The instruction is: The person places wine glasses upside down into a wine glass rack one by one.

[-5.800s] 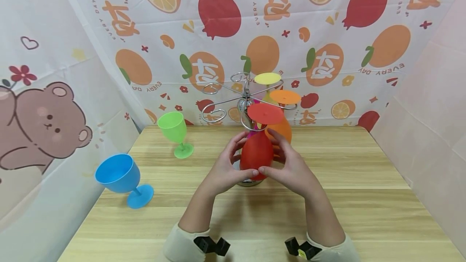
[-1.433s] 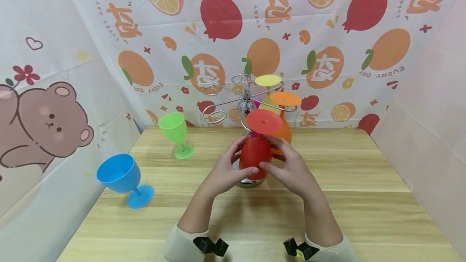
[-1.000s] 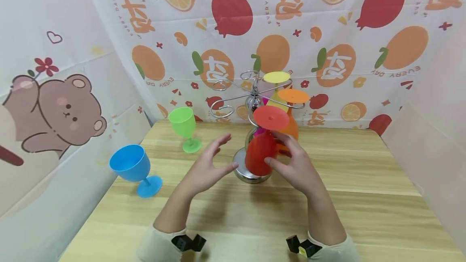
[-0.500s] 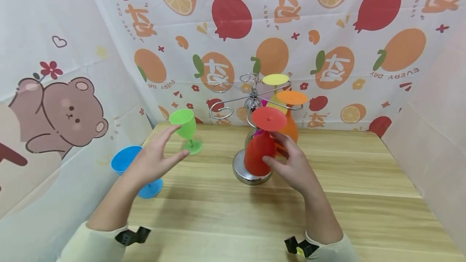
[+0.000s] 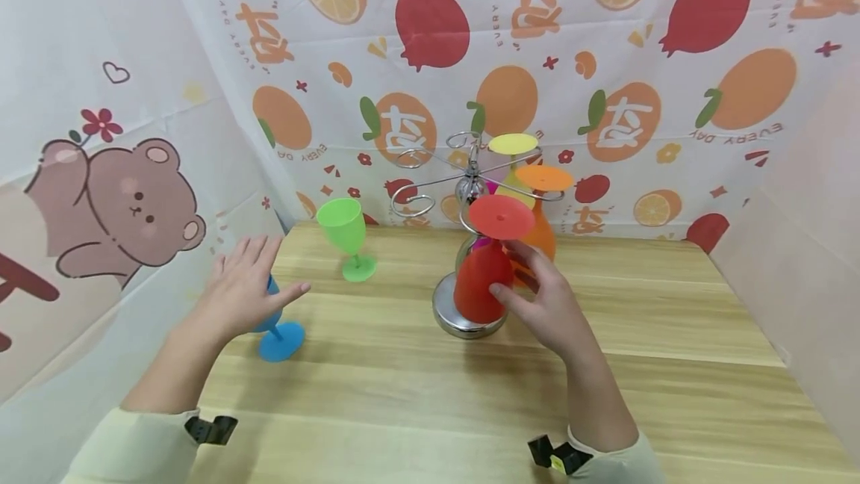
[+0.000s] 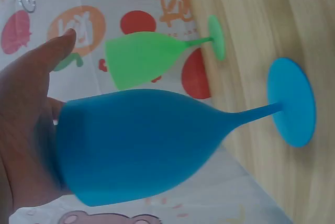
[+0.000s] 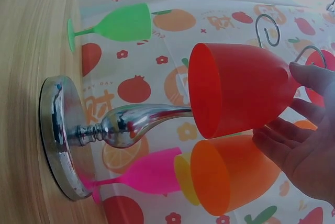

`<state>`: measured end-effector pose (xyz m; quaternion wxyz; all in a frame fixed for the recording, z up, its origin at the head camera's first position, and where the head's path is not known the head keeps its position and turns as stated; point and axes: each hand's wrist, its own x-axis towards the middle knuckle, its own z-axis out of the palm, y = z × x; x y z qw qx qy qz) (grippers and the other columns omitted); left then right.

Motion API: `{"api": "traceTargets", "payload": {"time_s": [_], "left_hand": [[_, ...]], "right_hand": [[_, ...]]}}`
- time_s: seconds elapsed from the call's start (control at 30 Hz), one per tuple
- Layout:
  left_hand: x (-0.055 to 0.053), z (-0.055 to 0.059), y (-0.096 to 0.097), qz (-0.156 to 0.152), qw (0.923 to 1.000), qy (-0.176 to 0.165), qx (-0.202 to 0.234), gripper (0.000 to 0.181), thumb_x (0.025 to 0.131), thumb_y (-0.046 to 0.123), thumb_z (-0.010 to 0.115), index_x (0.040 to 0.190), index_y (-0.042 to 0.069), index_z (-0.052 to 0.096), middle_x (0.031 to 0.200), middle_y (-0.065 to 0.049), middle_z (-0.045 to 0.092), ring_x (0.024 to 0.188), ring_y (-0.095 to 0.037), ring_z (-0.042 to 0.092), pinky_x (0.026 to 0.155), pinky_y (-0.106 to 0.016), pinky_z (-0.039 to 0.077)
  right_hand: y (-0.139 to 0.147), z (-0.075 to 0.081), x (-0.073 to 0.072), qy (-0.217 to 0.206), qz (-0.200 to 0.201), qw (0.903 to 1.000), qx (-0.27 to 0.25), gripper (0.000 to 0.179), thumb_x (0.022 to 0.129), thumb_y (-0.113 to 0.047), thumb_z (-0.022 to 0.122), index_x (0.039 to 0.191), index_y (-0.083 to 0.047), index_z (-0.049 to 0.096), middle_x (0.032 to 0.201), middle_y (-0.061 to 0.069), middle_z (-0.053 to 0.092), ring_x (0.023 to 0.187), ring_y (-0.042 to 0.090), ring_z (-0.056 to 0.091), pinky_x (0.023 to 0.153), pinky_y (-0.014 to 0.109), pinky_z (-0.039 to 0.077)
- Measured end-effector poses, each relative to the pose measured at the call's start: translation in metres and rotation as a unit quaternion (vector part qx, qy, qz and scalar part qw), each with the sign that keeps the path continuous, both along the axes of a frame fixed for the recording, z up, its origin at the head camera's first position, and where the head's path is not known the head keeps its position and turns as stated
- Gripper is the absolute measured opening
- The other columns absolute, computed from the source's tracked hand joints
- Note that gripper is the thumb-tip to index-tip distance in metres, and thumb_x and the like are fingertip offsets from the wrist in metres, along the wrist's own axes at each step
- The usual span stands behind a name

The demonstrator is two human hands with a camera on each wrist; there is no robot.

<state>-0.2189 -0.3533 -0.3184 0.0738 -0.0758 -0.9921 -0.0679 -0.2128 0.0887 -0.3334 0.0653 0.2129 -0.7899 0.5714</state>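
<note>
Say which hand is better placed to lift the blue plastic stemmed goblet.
Probably the left hand: it is open at the blue goblet, while the right hand is on the upside-down red plastic stemmed goblet.

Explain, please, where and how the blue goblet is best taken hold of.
Probably around the bowl with the left hand, which is nearest, fingers and thumb on opposite sides, coming from the near side. The blue goblet stands upright; its bowl is broad, its stem thin, and the green goblet stands farther back.
</note>
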Motion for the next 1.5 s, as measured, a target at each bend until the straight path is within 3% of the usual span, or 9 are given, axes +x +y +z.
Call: {"api": "traceTargets", "payload": {"time_s": [0.27,0.47,0.6,0.8,0.93,1.13,1.5], "left_hand": [[-0.002,-0.022,-0.009,0.048,0.998,-0.038,-0.014,0.105,0.085,0.078,0.045,0.152,-0.001,0.027,0.15,-0.034,0.028,0.139,-0.056,0.018,0.099,-0.083,0.01],[-0.006,-0.024,-0.007,0.061,0.997,-0.04,-0.025,0.094,0.09,0.077,0.038,0.141,-0.001,0.045,0.143,-0.031,0.04,0.129,-0.054,0.033,0.095,-0.079,0.023],[-0.006,-0.024,-0.005,0.068,0.9972,-0.025,-0.018,0.075,0.093,0.069,0.044,0.127,0.004,0.058,0.137,-0.028,0.047,0.125,-0.051,0.039,0.091,-0.075,0.028],[-0.003,-0.026,-0.005,0.065,0.9978,-0.005,-0.01,0.041,0.093,0.049,0.061,0.105,0.01,0.065,0.123,-0.022,0.055,0.114,-0.046,0.045,0.082,-0.068,0.035],[-0.001,-0.026,-0.004,0.062,0.998,0.001,-0.01,0.028,0.092,0.04,0.064,0.097,0.013,0.064,0.115,-0.019,0.058,0.109,-0.044,0.047,0.076,-0.063,0.037],[0.0,-0.027,-0.005,0.051,0.9985,0.011,-0.016,0.018,0.092,0.032,0.063,0.094,0.014,0.064,0.107,-0.015,0.059,0.104,-0.042,0.048,0.069,-0.055,0.036],[0.002,-0.026,-0.003,0.035,0.9986,0.033,-0.022,0.013,0.091,0.027,0.062,0.093,0.015,0.065,0.106,-0.012,0.059,0.105,-0.042,0.049,0.069,-0.054,0.036]], "right_hand": [[-0.002,-0.004,0.0,-0.004,0.001,1.0,0.004,0.067,0.088,-0.02,0.075,0.147,-0.027,0.043,0.145,-0.004,0.047,0.131,0.024,0.049,0.098,0.049,0.051],[0.0,-0.003,-0.001,0.007,-0.004,0.9999,0.007,0.066,0.088,-0.018,0.074,0.146,-0.026,0.044,0.144,-0.003,0.048,0.13,0.024,0.05,0.098,0.048,0.051],[0.001,-0.002,-0.001,0.014,-0.004,0.9999,0.003,0.066,0.088,-0.017,0.074,0.146,-0.026,0.044,0.144,-0.003,0.049,0.13,0.024,0.051,0.098,0.049,0.051],[0.002,-0.002,0.0,0.012,-0.005,0.9999,0.001,0.065,0.088,-0.017,0.074,0.145,-0.025,0.045,0.143,-0.003,0.049,0.13,0.024,0.05,0.098,0.05,0.051],[0.002,-0.001,0.0,0.012,-0.005,0.9999,0.001,0.065,0.088,-0.018,0.074,0.145,-0.024,0.045,0.143,-0.003,0.049,0.13,0.024,0.05,0.099,0.05,0.05],[0.002,-0.002,0.0,0.011,-0.005,0.9999,0.001,0.065,0.088,-0.017,0.074,0.145,-0.024,0.045,0.143,-0.003,0.049,0.13,0.024,0.05,0.099,0.05,0.05],[0.002,0.0,0.0,0.008,-0.008,0.9999,0.003,0.064,0.088,-0.017,0.074,0.145,-0.022,0.046,0.143,-0.001,0.048,0.13,0.025,0.05,0.099,0.051,0.05]]}}
